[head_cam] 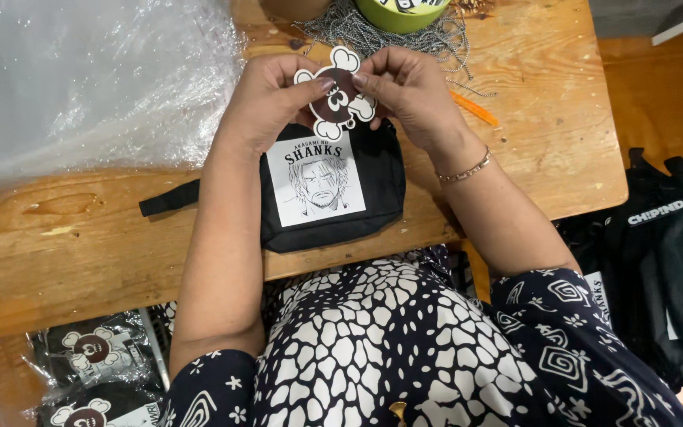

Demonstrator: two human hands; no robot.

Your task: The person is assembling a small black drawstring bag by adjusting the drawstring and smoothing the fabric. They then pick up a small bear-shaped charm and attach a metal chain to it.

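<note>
At the upper left of the frame a sheet of clear plastic wrap (81,79) lies crumpled over the wooden table (65,245), pushed away from the middle. At the lower left, under the table edge, bagged pouches (96,356) with the same skull tags sit stacked in clear plastic. In the centre, the left hand (266,99) pinches the left edge of a skull-and-crossbones tag (337,95) between thumb and fingers, and the right hand (405,91) pinches its right edge, so the tag is held flat and face-up between both. They hold it just above the top edge of a black pouch (330,186) with a white portrait patch, which lies flat near the table's front edge, its strap (169,198) trailing left. Behind the hands, at the top centre, a heap of ball chains (381,35) surrounds a green bowl (401,12), near the hands. An orange stick (474,109) lies right of the right hand. At the far right, black bags (673,269) are piled beside the table
</note>
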